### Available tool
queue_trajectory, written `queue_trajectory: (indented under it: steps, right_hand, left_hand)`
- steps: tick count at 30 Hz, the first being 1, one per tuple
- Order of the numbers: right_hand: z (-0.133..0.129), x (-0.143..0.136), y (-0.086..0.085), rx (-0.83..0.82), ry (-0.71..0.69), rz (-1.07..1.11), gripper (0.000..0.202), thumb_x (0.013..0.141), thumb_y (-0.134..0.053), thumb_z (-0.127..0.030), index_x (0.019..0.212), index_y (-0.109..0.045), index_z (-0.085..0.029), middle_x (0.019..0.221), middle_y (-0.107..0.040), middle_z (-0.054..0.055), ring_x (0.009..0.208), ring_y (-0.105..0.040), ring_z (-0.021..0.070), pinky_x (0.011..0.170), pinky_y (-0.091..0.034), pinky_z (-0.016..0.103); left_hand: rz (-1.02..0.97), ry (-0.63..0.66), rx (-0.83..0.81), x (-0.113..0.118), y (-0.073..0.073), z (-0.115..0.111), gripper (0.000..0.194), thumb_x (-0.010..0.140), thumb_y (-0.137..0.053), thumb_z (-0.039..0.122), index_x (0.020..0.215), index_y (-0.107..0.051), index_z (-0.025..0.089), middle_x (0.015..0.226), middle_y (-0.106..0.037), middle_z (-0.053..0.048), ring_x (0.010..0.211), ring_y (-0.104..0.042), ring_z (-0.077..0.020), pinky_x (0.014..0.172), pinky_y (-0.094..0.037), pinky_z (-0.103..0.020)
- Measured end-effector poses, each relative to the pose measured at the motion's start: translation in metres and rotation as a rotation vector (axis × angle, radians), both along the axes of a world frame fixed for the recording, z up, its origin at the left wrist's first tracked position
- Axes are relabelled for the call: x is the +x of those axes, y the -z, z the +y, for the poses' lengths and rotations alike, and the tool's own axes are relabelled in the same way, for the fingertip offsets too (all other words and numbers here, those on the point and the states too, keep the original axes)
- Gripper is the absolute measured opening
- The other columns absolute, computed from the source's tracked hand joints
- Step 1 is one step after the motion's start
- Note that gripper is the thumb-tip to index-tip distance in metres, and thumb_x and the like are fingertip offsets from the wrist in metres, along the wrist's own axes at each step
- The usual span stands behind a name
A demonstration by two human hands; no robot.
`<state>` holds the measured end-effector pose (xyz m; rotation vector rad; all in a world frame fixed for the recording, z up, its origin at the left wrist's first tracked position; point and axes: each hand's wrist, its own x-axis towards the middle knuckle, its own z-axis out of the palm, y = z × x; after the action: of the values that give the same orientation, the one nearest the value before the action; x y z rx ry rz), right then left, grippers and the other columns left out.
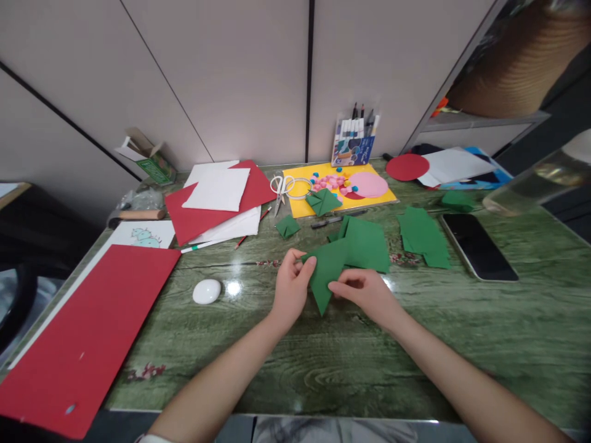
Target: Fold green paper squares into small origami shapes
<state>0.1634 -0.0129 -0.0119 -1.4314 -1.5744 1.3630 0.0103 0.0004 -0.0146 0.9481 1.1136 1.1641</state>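
Head-worn view, forward, down over tabletop [318, 369]

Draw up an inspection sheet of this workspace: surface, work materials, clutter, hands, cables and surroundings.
Surface: green marbled tabletop, glossy, with bright reflections.
Work materials: green paper in both hands, one corner pointing toward the person; green sheets piled just behind; two smaller folded green pieces farther back.
Clutter: large red sheet overhanging the near edge at left; white oval object; scissors beside the yellow sheet; phone at right.
Hands: left hand grips the paper's left side; right hand pinches its right edge.
Cables: nothing seen.
Surroundings: pale panels behind the table.
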Motion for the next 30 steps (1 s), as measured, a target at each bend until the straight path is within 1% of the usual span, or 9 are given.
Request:
queue_trajectory:
  steps: [2, 4, 6, 8, 12, 17, 22, 26, 30]
  right_hand:
    - [0.001, 0.001, 0.001, 0.025, 0.028, -0.003, 0.031, 0.072, -0.06, -0.041, 0.053, -0.053, -0.018, 0.052, -0.047, -0.003, 0.051, -0.041, 0.0117, 0.049, -0.031, 0.024]
    - [0.002, 0.003, 0.001, 0.066, 0.046, -0.006, 0.03, 0.071, -0.061, -0.04, 0.053, -0.053, -0.018, 0.051, -0.046, -0.003, 0.051, -0.04, 0.0116, 0.049, -0.031, 0.024]
    - [0.003, 0.004, 0.0, 0.095, 0.066, -0.009, 0.029, 0.071, -0.061, -0.038, 0.052, -0.053, -0.018, 0.051, -0.046, -0.003, 0.051, -0.04, 0.0115, 0.049, -0.03, 0.025]
    - [0.004, 0.006, 0.0, 0.097, 0.077, 0.003, 0.027, 0.072, -0.062, -0.036, 0.052, -0.055, -0.018, 0.051, -0.049, -0.003, 0.051, -0.042, 0.0115, 0.049, -0.031, 0.024]
    - [0.004, 0.005, 0.0, 0.066, 0.095, 0.01, 0.026, 0.071, -0.063, -0.034, 0.052, -0.055, -0.019, 0.051, -0.052, -0.002, 0.052, -0.043, 0.0118, 0.05, -0.032, 0.024]
    - [0.005, 0.007, 0.008, 0.029, 0.209, 0.131, 0.026, 0.067, -0.067, -0.039, 0.059, -0.054, -0.017, 0.057, -0.055, -0.002, 0.054, -0.046, 0.0123, 0.051, -0.034, 0.025]
    - [0.007, 0.013, 0.014, -0.053, 0.249, 0.165, 0.03, 0.063, -0.07, -0.041, 0.057, -0.054, -0.016, 0.054, -0.055, -0.001, 0.052, -0.046, 0.012, 0.052, -0.035, 0.025]
    - [0.006, 0.011, 0.012, -0.07, 0.256, 0.167, 0.03, 0.061, -0.072, -0.04, 0.055, -0.055, -0.016, 0.053, -0.056, -0.001, 0.051, -0.047, 0.0119, 0.051, -0.035, 0.025]
    - [0.006, 0.01, 0.01, -0.116, 0.242, 0.248, 0.025, 0.059, -0.074, -0.038, 0.063, -0.062, -0.016, 0.059, -0.063, 0.001, 0.055, -0.053, 0.0143, 0.054, -0.04, 0.027]
  left_hand:
    - [-0.075, 0.035, -0.045, 0.001, -0.002, 0.0, 0.025, 0.074, -0.059, 0.038, 0.081, -0.044, 0.02, 0.058, -0.051, 0.006, 0.048, -0.046, -0.0073, 0.045, -0.035, -0.017]
    - [-0.142, 0.082, -0.073, 0.002, -0.005, -0.001, 0.032, 0.068, -0.066, 0.034, 0.089, -0.047, 0.02, 0.073, -0.06, 0.001, 0.061, -0.056, -0.0107, 0.055, -0.043, -0.021]
    - [-0.155, 0.148, -0.071, 0.003, -0.008, -0.001, 0.042, 0.061, -0.073, 0.027, 0.096, -0.049, 0.019, 0.088, -0.063, -0.003, 0.076, -0.059, -0.0143, 0.068, -0.047, -0.026]
    - [-0.112, 0.229, -0.061, 0.004, -0.009, -0.002, 0.045, 0.057, -0.075, 0.022, 0.096, -0.054, 0.017, 0.093, -0.064, -0.006, 0.081, -0.06, -0.0159, 0.073, -0.046, -0.028]
    - [-0.034, 0.342, -0.041, 0.001, -0.006, -0.001, 0.036, 0.057, -0.074, 0.018, 0.09, -0.06, 0.014, 0.088, -0.066, -0.007, 0.076, -0.059, -0.0155, 0.072, -0.046, -0.029]
    - [0.056, 0.417, 0.006, -0.003, -0.004, 0.002, 0.04, 0.057, -0.073, 0.013, 0.095, -0.062, 0.015, 0.094, -0.066, -0.007, 0.08, -0.059, -0.0173, 0.075, -0.046, -0.031]
    - [0.182, 0.432, 0.043, -0.002, -0.003, 0.001, 0.035, 0.059, -0.07, 0.014, 0.093, -0.063, 0.014, 0.09, -0.067, -0.007, 0.076, -0.059, -0.0178, 0.071, -0.045, -0.03]
    - [0.211, 0.44, 0.044, -0.002, -0.003, 0.0, 0.031, 0.063, -0.068, 0.02, 0.093, -0.064, 0.014, 0.092, -0.066, -0.007, 0.079, -0.057, -0.0177, 0.072, -0.044, -0.028]
    - [0.24, 0.46, 0.008, -0.003, -0.002, -0.001, 0.023, 0.067, -0.065, 0.029, 0.083, -0.065, 0.011, 0.077, -0.065, -0.004, 0.067, -0.055, -0.0141, 0.064, -0.041, -0.025]
